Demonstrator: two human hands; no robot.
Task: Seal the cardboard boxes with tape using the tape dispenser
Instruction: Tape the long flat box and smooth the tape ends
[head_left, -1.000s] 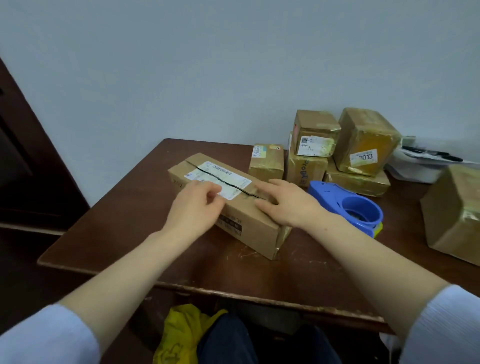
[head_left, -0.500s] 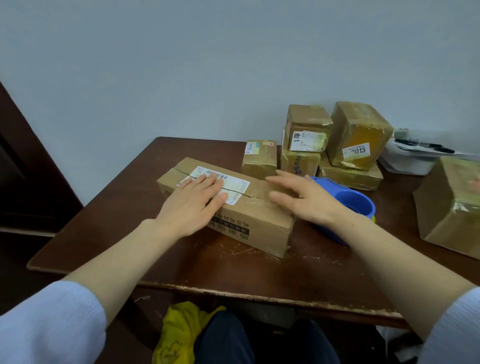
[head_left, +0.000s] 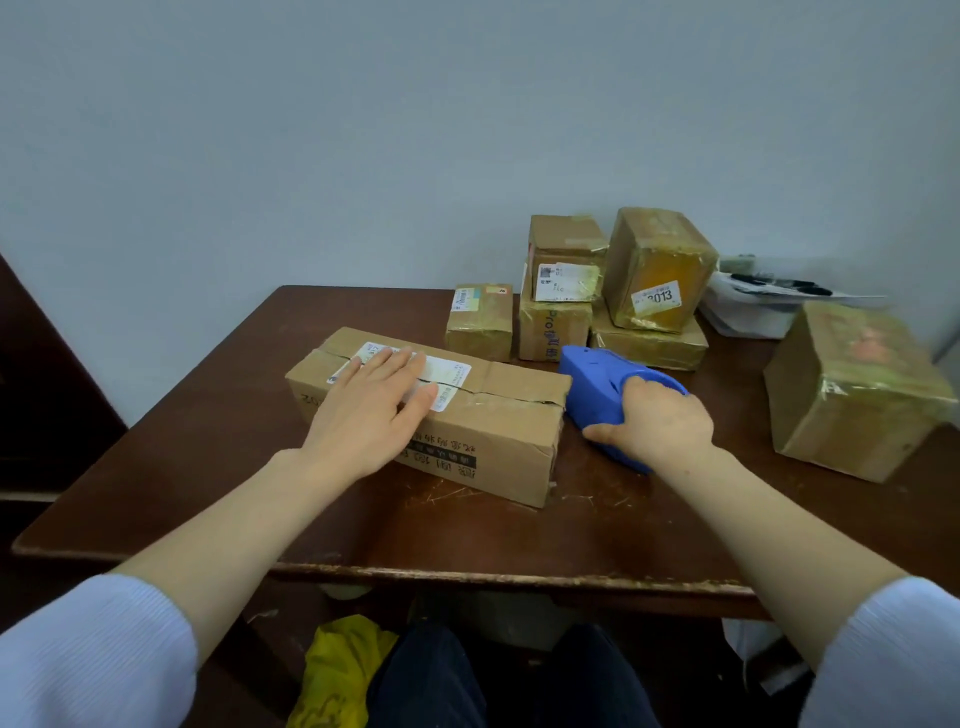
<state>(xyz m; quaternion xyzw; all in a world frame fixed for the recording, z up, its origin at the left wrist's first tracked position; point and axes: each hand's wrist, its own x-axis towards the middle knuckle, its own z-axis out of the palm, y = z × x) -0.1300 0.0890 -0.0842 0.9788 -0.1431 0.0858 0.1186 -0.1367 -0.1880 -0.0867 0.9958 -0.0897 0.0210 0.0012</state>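
Observation:
A long cardboard box (head_left: 498, 415) with a white label and a split top seam lies in the middle of the brown table (head_left: 467, 535). My left hand (head_left: 371, 410) rests flat on its top, fingers straight over the label. Just right of the box sits the blue tape dispenser (head_left: 597, 384), its nose close to the box's right end. My right hand (head_left: 657, 423) grips the dispenser from above, fingers curled round its body.
Several taped boxes (head_left: 613, 296) are stacked at the back of the table. A bigger taped box (head_left: 852, 395) stands at the right. White papers with pens (head_left: 763, 301) lie at the back right. A yellow cloth (head_left: 337, 670) lies below the table's front edge.
My right hand left the box and took hold of the blue dispenser. The long box turned a little under my left hand, which stays flat on it.

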